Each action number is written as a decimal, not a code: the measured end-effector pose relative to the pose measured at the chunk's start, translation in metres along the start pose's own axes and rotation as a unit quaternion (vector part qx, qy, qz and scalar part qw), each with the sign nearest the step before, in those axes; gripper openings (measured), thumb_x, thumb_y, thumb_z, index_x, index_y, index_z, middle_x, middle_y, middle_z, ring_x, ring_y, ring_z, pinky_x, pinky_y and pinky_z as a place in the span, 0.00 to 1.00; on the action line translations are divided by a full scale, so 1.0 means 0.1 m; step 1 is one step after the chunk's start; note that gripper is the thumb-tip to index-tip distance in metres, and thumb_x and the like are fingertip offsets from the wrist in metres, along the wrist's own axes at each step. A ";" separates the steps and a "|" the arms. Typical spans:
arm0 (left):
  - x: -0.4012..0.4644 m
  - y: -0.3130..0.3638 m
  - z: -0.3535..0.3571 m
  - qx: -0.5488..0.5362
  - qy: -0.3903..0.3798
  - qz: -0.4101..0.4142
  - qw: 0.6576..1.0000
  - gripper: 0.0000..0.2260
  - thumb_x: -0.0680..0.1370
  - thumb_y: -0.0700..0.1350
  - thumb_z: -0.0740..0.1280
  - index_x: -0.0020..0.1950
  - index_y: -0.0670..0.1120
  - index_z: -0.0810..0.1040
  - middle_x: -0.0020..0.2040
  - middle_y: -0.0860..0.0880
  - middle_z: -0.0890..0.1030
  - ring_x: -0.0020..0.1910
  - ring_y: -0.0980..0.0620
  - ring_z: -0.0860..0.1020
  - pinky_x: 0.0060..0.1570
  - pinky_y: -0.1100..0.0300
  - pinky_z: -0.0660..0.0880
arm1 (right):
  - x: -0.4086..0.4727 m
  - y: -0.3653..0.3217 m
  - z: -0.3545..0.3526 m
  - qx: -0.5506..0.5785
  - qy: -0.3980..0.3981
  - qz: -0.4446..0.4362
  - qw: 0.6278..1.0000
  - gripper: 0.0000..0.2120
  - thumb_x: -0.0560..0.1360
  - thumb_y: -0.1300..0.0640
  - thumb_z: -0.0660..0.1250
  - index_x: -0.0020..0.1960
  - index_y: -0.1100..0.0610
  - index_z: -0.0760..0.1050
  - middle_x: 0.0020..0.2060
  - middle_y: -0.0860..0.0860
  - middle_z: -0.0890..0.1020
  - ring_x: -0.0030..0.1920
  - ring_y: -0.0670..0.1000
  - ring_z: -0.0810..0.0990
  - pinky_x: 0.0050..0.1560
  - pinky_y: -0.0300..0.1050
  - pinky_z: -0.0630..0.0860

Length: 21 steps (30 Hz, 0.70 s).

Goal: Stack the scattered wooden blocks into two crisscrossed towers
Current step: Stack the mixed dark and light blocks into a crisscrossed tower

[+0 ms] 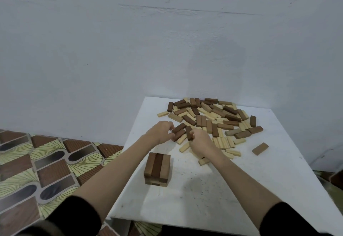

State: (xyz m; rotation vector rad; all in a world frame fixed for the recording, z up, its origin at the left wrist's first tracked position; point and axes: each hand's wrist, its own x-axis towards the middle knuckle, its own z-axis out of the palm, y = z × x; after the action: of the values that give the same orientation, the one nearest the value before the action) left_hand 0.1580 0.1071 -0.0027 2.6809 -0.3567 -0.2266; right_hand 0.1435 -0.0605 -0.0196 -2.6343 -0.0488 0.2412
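The left hand [161, 131] is pinching two dark blocks [178, 131] at the pile's [213, 118] near edge; the right hand's [199, 140] grip is curling round another dark block [189, 132]. Carrying several at once is risking a drop onto the short tower [157, 169] on the desk [204, 195], likely toppling it

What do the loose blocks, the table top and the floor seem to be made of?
Loose blocks: look like unpainted wood, some pale, some dark brown, with a matte face; grain is too blurred to confirm. Table top: white, hard and dull, speckled with dark marks; possibly painted board or laminate, cannot tell which. Floor: seems patterned sheet or tile, slightly glossy, since dark ovals catch light.
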 end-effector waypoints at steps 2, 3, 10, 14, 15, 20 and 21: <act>0.16 0.03 0.05 -0.014 0.018 -0.029 0.999 0.15 0.79 0.44 0.63 0.64 0.40 0.72 0.62 0.44 0.75 0.61 0.47 0.72 0.59 0.58 0.69 | 0.11 0.00 -0.04 0.038 0.024 0.016 0.999 0.13 0.76 0.66 0.62 0.60 0.65 0.73 0.55 0.60 0.77 0.54 0.58 0.78 0.52 0.51 0.77; 0.23 0.04 0.08 -0.019 0.028 -0.045 0.998 0.15 0.79 0.43 0.63 0.63 0.40 0.72 0.62 0.44 0.76 0.61 0.46 0.73 0.58 0.58 0.69 | 0.16 0.01 -0.04 0.056 0.039 0.020 0.997 0.11 0.77 0.64 0.62 0.58 0.64 0.72 0.53 0.59 0.77 0.52 0.57 0.78 0.50 0.51 0.77; 0.62 0.08 0.29 -0.027 0.036 -0.118 0.992 0.16 0.79 0.45 0.63 0.65 0.39 0.69 0.63 0.41 0.73 0.62 0.45 0.72 0.58 0.58 0.69 | 0.42 0.09 0.08 0.070 0.043 0.034 0.996 0.17 0.72 0.57 0.71 0.55 0.58 0.68 0.52 0.55 0.76 0.52 0.55 0.77 0.51 0.52 0.77; 0.75 0.09 0.35 -0.033 0.022 -0.134 0.990 0.19 0.78 0.45 0.66 0.65 0.39 0.66 0.63 0.41 0.74 0.61 0.45 0.73 0.59 0.56 0.71 | 0.49 0.12 0.16 0.057 0.028 0.033 0.997 0.23 0.70 0.61 0.72 0.61 0.58 0.65 0.54 0.57 0.75 0.54 0.57 0.76 0.52 0.54 0.77; 0.77 0.10 0.37 -0.029 0.013 -0.137 0.990 0.20 0.77 0.45 0.66 0.66 0.39 0.66 0.63 0.41 0.74 0.61 0.44 0.73 0.58 0.56 0.71 | 0.50 0.13 0.17 0.062 0.026 0.039 0.997 0.23 0.71 0.64 0.71 0.61 0.58 0.64 0.53 0.56 0.75 0.53 0.56 0.76 0.51 0.54 0.78; 0.82 0.14 0.44 -0.041 0.016 -0.159 0.986 0.22 0.75 0.47 0.70 0.64 0.38 0.67 0.59 0.40 0.76 0.57 0.43 0.75 0.54 0.56 0.73 | 0.54 0.25 0.13 0.129 0.039 0.078 0.988 0.19 0.72 0.66 0.68 0.60 0.60 0.67 0.49 0.55 0.76 0.48 0.54 0.79 0.48 0.53 0.80; 0.83 0.13 0.43 -0.050 0.016 -0.168 0.984 0.23 0.74 0.46 0.71 0.63 0.38 0.67 0.59 0.40 0.76 0.58 0.43 0.75 0.54 0.57 0.72 | 0.54 0.28 0.09 0.136 0.038 0.091 0.986 0.16 0.73 0.66 0.68 0.58 0.60 0.69 0.50 0.55 0.76 0.47 0.54 0.79 0.47 0.51 0.80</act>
State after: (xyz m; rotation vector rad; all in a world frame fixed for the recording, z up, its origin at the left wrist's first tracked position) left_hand 0.2250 0.0553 -0.0445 2.6272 0.1169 -0.2912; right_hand 0.1951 -0.0771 -0.0494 -2.3741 0.2363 0.1924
